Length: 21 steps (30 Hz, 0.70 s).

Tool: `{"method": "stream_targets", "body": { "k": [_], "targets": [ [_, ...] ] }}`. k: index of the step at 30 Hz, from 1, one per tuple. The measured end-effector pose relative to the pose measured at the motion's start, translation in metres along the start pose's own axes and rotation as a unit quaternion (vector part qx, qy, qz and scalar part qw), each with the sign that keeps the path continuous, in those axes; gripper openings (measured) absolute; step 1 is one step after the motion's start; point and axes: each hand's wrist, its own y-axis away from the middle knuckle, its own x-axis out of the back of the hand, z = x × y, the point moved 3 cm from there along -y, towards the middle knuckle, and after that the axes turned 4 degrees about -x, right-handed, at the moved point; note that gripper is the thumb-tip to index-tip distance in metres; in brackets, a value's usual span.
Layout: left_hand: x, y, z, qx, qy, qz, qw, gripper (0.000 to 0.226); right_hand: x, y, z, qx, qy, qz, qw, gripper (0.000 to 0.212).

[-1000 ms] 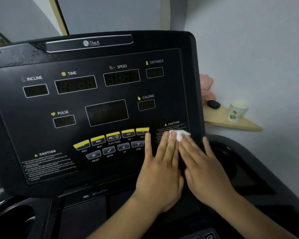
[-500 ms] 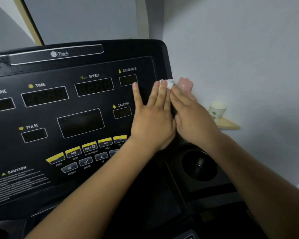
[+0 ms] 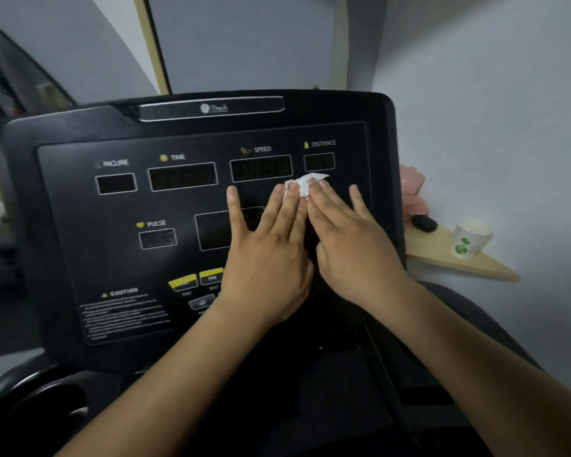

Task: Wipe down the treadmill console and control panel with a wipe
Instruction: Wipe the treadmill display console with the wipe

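Observation:
The black treadmill console (image 3: 80, 232) fills the view, with labelled display windows and yellow buttons (image 3: 182, 281) low on the panel. A small white wipe (image 3: 305, 183) lies crumpled on the panel just below the speed and distance windows. My left hand (image 3: 267, 252) and my right hand (image 3: 350, 245) lie side by side, flat on the panel with straight fingers. Their fingertips press the wipe against the surface, and most of it is hidden under them.
A wooden corner shelf (image 3: 442, 258) at the right wall carries a paper cup (image 3: 470, 237), a small black object (image 3: 424, 223) and something pink (image 3: 412, 184). A dark cup holder (image 3: 47, 400) sits at the lower left below the console.
Both hands slid the wipe up from the lower right caution label along the right edge, then leftward to below the speed and distance windows. The camera view shifted too.

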Motion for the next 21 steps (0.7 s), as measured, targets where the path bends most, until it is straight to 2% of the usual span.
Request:
{"method": "stream_targets", "body": {
  "k": [5, 11, 21],
  "targets": [
    [0.007, 0.034, -0.046, 0.041, -0.009, -0.009, 0.999, 0.067, -0.001, -0.021, -0.055, 0.051, -0.027, 0.023, 0.998, 0.066],
    [0.011, 0.084, -0.099, 0.1, -0.025, -0.025, 0.994, 0.068, -0.007, -0.042, -0.126, 0.111, -0.009, 0.041, 0.993, 0.062],
    [0.005, 0.17, -0.157, 0.184, -0.011, -0.048, 0.982, 0.067, -0.025, -0.048, -0.228, 0.175, 0.028, -0.005, 0.984, 0.062]
  ]
}}
